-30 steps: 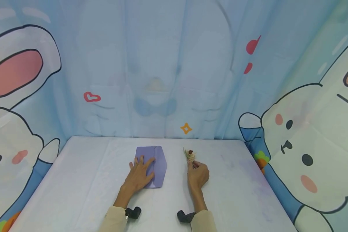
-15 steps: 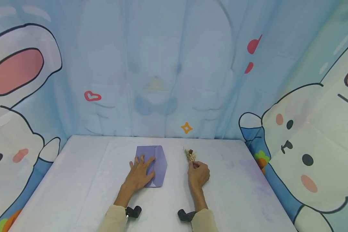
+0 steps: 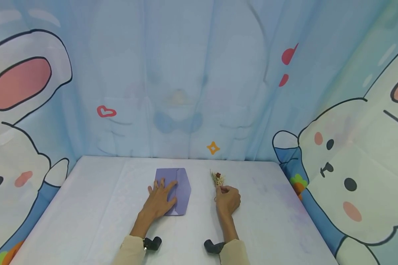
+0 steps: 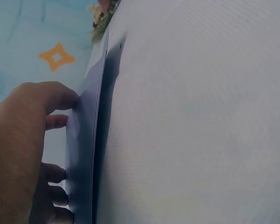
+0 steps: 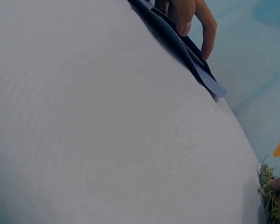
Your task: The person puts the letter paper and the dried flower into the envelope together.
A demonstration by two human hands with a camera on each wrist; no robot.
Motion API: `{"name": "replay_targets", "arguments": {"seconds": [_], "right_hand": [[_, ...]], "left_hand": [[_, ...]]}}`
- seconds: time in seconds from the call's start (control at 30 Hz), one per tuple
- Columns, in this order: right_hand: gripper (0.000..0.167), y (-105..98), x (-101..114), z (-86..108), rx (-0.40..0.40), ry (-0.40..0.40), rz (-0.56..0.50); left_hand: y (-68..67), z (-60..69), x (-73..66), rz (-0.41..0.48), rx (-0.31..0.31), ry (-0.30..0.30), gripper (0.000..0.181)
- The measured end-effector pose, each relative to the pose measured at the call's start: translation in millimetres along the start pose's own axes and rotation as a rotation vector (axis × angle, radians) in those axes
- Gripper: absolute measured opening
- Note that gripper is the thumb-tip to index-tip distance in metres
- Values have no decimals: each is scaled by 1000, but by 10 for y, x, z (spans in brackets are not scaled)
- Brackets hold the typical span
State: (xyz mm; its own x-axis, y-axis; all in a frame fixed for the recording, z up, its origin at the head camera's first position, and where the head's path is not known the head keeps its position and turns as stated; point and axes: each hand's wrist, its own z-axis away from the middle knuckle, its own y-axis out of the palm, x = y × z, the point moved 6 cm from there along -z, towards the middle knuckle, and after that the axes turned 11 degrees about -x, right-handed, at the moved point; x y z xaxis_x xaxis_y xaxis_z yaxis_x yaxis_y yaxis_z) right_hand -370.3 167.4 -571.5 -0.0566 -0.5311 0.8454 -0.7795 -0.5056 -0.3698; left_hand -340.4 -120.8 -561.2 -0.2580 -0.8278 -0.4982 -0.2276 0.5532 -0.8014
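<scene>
A purple paper envelope (image 3: 184, 193) lies on the white table, its pointed flap side toward the right. My left hand (image 3: 159, 200) rests on it with spread fingers, and in the left wrist view the fingertips touch the upper face of the envelope (image 4: 86, 154). To the right, my right hand (image 3: 228, 200) pinches a small bunch of dried flowers (image 3: 218, 179) by its stems between thumb and finger. The bunch has a dark red bloom, cream blossoms and green sprigs; the fingers hide its lower stems. In the right wrist view, the flowers (image 5: 269, 200) show only at the edge.
A white cloth covers the table (image 3: 268, 213). Behind it hangs a light blue curtain (image 3: 179, 55) printed with cartoon rabbits, which also runs along both sides. Each wrist carries a black camera (image 3: 153, 243).
Both hands stay almost where they were. The right hand shifts very slightly to the right with the flowers, and a curl of stem or string now shows beside its thumb.
</scene>
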Motion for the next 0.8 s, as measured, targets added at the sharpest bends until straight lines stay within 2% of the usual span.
{"name": "replay_targets", "arguments": {"seconds": [0.5, 0.8], "right_hand": [[15, 38, 78, 1, 25, 52, -33], [15, 68, 166, 63, 31, 43, -29]], "left_hand": [[1, -32, -1, -3, -4, 4, 61], [-3, -5, -10, 20, -23, 6, 60]]}}
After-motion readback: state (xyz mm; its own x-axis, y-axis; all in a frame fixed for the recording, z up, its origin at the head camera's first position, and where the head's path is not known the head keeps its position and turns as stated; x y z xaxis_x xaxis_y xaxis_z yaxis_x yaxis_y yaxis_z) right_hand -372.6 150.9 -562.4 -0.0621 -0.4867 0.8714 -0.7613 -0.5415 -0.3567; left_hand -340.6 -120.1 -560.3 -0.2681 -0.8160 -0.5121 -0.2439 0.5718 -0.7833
